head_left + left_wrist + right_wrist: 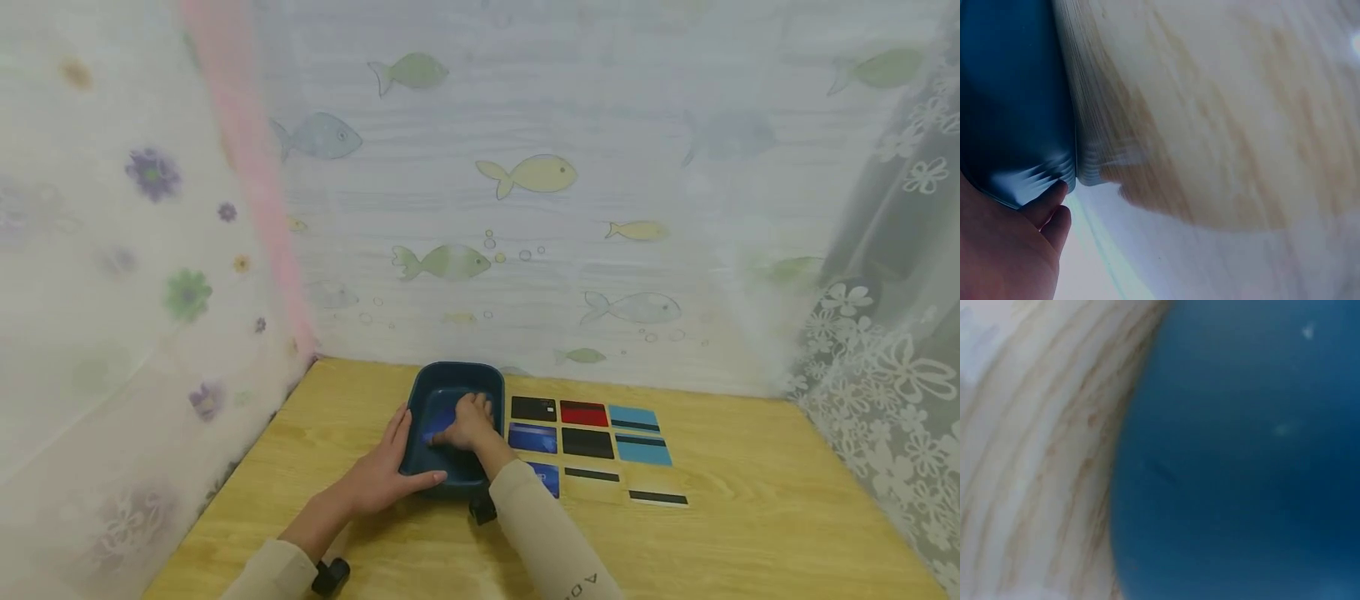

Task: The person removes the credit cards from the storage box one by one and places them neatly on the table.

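Note:
A dark teal plastic bin (491, 377) stands on the wooden table, with a blue card (442, 419) lying on its floor. My left hand (381, 477) rests at the bin's near left corner in the head view, fingers along the left wall and thumb along the front rim. Its fingertips (1054, 199) touch the bin's outside in the left wrist view. Inside the bin is my right hand (470, 425), thumb stretched toward the blue card. Whether it grips the card cannot be told. The right wrist view shows just the blurred bin wall (1229, 456) and table.
Right of the bin, several cards lie in rows: a black card (534, 408), a red card (583, 413), light blue cards (643, 450), blue cards (532, 438) and pale striped cards (592, 486). Fabric printed with fish (525, 175) hangs behind the wooden table (750, 517).

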The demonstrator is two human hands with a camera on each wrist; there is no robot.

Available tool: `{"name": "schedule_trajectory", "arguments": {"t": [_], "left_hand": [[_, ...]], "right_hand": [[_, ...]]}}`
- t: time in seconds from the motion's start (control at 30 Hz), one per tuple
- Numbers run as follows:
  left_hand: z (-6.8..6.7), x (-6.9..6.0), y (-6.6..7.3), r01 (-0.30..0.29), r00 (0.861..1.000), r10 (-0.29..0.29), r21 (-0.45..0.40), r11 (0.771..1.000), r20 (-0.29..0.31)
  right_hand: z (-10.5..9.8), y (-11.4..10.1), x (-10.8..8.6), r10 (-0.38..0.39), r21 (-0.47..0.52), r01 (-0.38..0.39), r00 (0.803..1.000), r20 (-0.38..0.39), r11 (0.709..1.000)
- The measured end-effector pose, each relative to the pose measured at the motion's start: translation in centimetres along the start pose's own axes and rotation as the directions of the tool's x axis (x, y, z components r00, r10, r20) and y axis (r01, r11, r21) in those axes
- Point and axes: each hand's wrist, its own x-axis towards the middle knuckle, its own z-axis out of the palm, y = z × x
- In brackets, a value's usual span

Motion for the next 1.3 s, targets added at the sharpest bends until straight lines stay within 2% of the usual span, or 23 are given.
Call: {"name": "schedule_trajectory", "arguments": {"t": [0.1, 0.3, 0.43, 0.67, 0.8, 1.07, 1.3], "left_hand": [[-0.1, 0.2, 0.0, -0.003, 1.0, 0.003, 0.005, 1.0, -0.002], [-0.4, 0.5, 0.3, -0.002, 1.0, 0.002, 0.032, 0.999, 0.011], [-0.4, 0.5, 0.1, 0.007, 1.0, -0.007, 0.037, 0.999, 0.012], [-0.4, 0.3, -0.3, 0.016, 1.0, -0.017, 0.035, 0.999, 0.016], [-0.5, 0.3, -0.3, 0.019, 1.0, -0.02, 0.045, 0.999, 0.017], [-0.3, 0.3, 0.0, 0.016, 1.0, -0.017, 0.053, 0.998, 0.024], [-0.2, 0.0, 0.2, 0.009, 1.0, -0.01, 0.041, 0.999, 0.019]], "right_hand": [[-0.3, -0.1, 0.1, -0.01, 0.026, 0.01, 1.0, -0.004, 1.0], [-0.9, 0.0, 0.2, -0.077, 0.119, 0.08, 0.997, -0.029, 0.99], [-1.5, -0.3, 0.2, -0.104, 0.108, 0.108, 0.994, -0.042, 0.988], [-3.5, -0.8, -0.7, -0.152, 0.135, 0.157, 0.987, -0.046, 0.978], [-5.2, -0.6, -1.7, -0.185, 0.19, 0.188, 0.982, -0.029, 0.964], [-8.4, 1.6, -4.1, -0.23, 0.32, 0.222, 0.973, -0.013, 0.921], [-10.0, 3.9, -6.3, -0.197, 0.352, 0.213, 0.977, -0.082, 0.911]]}}
